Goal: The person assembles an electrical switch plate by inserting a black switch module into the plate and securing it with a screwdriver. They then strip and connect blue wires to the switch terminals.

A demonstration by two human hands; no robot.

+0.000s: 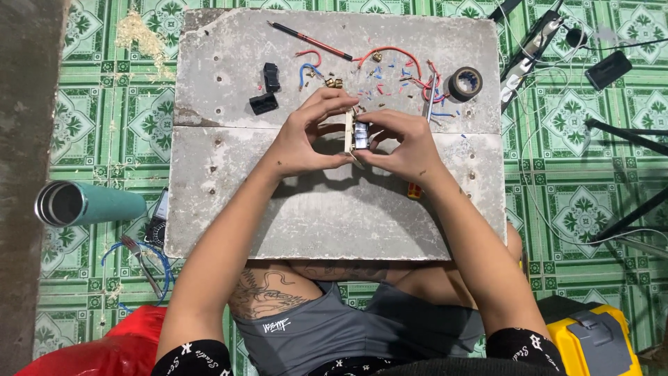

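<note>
Two bare hands are meeting over a grey slab lying on green patterned floor tiles. At nine o'clock, off the slab, a teal tube is lying on its side. At eleven o'clock two small black blocks are sitting on the slab. The left hand is curling around a pale switch plate, pinching its edge. The right hand is closing on the same plate, fingers pressing what may be a small module in it. At one o'clock a roll of black tape is resting beside scattered red and blue wire scraps.
</note>
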